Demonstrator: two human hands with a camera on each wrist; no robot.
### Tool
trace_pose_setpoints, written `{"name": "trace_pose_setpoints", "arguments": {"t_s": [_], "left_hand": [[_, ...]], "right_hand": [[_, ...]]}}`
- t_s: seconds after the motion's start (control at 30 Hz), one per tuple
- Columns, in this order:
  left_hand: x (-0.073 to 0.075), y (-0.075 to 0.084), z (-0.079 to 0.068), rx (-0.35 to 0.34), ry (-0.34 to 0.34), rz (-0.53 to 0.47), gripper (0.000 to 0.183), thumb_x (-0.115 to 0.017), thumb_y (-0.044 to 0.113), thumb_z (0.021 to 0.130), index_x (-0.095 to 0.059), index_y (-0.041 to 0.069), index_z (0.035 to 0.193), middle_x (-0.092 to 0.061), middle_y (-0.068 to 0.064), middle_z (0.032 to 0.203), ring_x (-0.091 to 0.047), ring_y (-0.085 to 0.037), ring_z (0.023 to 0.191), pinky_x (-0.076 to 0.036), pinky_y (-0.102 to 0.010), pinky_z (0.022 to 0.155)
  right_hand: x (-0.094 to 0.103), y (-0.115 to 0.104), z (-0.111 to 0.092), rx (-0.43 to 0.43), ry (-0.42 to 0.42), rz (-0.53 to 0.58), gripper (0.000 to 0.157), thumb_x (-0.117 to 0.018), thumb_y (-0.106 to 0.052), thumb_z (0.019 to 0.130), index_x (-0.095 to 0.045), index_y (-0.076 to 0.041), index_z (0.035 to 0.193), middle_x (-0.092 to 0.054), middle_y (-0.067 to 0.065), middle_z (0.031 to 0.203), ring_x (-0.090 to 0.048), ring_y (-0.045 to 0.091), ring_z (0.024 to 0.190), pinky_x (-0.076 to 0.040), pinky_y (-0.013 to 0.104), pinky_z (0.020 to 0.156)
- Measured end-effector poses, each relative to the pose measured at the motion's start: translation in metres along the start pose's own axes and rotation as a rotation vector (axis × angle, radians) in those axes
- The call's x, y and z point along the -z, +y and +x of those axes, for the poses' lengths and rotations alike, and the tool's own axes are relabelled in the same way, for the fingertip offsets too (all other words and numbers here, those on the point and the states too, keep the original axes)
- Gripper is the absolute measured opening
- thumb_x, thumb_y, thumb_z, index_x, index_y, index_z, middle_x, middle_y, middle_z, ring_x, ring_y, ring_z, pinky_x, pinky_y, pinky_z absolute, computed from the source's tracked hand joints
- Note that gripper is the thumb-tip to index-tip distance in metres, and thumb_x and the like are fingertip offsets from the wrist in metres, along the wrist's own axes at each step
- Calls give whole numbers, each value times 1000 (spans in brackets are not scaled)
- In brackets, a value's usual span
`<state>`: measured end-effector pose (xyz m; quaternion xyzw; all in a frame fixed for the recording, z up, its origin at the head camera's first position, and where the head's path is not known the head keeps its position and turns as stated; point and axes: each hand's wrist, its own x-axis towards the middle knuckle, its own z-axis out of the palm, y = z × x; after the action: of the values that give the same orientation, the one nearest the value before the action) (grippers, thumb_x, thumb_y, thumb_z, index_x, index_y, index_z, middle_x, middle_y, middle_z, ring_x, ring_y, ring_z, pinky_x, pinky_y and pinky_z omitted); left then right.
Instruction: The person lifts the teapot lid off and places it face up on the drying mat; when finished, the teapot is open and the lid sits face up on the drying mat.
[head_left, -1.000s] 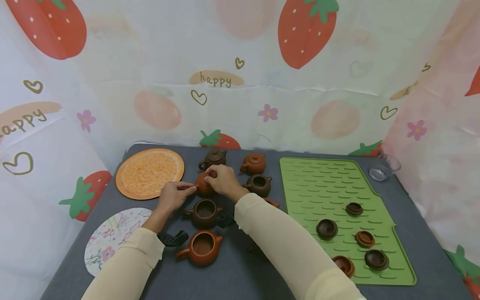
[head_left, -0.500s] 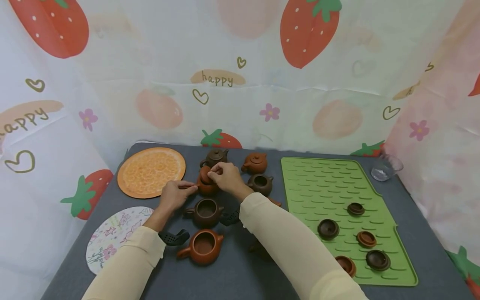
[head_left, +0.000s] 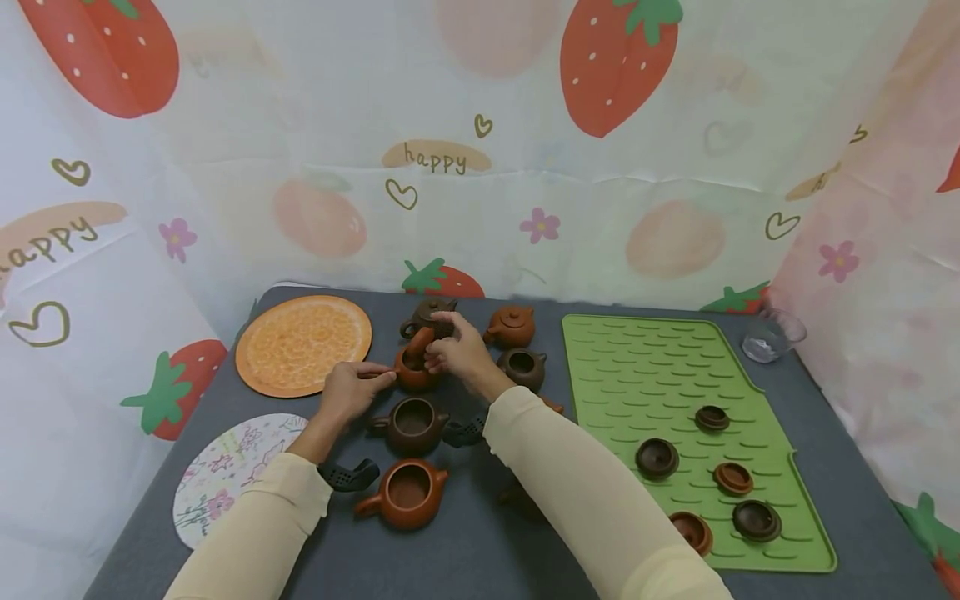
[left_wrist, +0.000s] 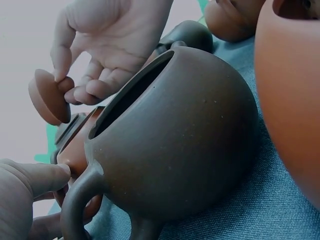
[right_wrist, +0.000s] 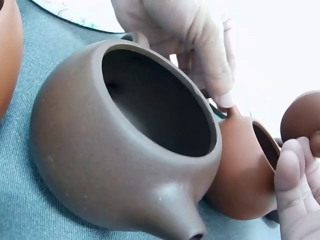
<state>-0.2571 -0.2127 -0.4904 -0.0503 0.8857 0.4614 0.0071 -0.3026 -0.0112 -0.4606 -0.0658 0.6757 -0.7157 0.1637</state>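
In the head view my left hand [head_left: 348, 398] pinches the handle of a small reddish-brown clay teapot [head_left: 417, 380]. My right hand [head_left: 468, 354] holds the teapot's round lid [head_left: 418, 340] by its knob. The lid is tilted on edge, raised above the uncovered mouth; the left wrist view shows the lid [left_wrist: 47, 97] apart from the pot. Nearer to me stands a larger dark brown teapot [head_left: 412, 425] without a lid, filling much of both wrist views. An orange-brown lidless teapot [head_left: 408, 493] sits in front of that one.
Behind are a dark lidded teapot [head_left: 429, 315] and a reddish lidded teapot [head_left: 512, 326]. An uncovered dark teapot [head_left: 522, 368] stands right of my hand. Several lids lie on a green mat [head_left: 622, 375]. A glass pitcher [head_left: 765, 337], orange placemat [head_left: 300, 346] and floral placemat [head_left: 225, 467] flank them.
My right hand has lifted the lid off the reddish-brown teapot and tipped it on edge, opening the pot's mouth to view. My left hand has stayed at the handle.
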Motion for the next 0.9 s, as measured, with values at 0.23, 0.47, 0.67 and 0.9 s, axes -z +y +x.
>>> {"name": "trace_pose_setpoints", "arguments": {"t_s": [0.23,0.47,0.67,0.9], "left_hand": [[-1,1,0,13,-3,-10,26,-72,27,89,-77,6,104,-69,-11,106,-59,-29,101,-46,-43,82],[-1,1,0,11,0,-12,26,-72,27,89,-77,6,104,-69,-10,105,-59,-28,99,-46,-41,80],[0,1,0,-1,4,3,26,-72,28,89,-77,6,102,-70,-10,102,-61,-28,95,-47,-41,77],[1,1,1,-3,-5,-2,26,-72,29,89,-77,7,102,-70,-9,103,-60,-28,96,-47,-42,80]], "right_hand": [[3,-1,-1,-66,-50,161,42,-51,-8,98,-49,-2,139,-59,16,87,-59,24,70,-52,40,71],[3,-6,-4,-93,-48,220,52,-64,-21,95,-43,2,136,-59,14,88,-60,23,71,-52,34,67],[4,-14,-7,-93,-63,222,51,-65,-11,93,-46,5,137,-65,16,93,-65,24,77,-54,38,75],[11,-30,-13,-33,-84,97,52,-71,-11,90,-49,4,135,-67,18,101,-67,33,90,-50,45,86]]}}
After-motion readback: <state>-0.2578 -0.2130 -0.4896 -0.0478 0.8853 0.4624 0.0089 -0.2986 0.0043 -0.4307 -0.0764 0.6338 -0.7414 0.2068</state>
